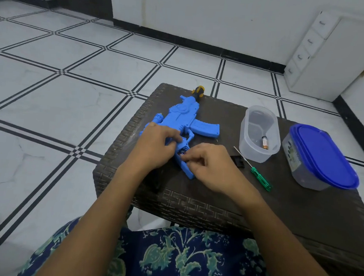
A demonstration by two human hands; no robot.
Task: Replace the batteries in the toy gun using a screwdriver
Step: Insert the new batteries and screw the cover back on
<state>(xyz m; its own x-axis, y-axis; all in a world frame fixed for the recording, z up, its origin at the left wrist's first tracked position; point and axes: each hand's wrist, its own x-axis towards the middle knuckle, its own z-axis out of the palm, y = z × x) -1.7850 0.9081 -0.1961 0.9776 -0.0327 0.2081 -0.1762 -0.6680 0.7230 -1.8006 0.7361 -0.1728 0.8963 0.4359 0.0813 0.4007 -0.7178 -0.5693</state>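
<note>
Swapping batteries, I judge: left hand (154, 144) grips the toy gun (178, 118), right hand (207, 166) pinches a battery (181, 153) in its open grip; next calls for a straight, gentle move

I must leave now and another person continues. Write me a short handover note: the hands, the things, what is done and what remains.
Left hand holds the toy gun flat on the table.
Right hand pinches a battery in the open grip compartment; going in or out, I cannot tell.
Screwdriver and a black piece, probably the cover, lie right of it.
Open tub holds one loose battery.
Done: cover off.
To do: finish batteries, refit and screw cover.
</note>
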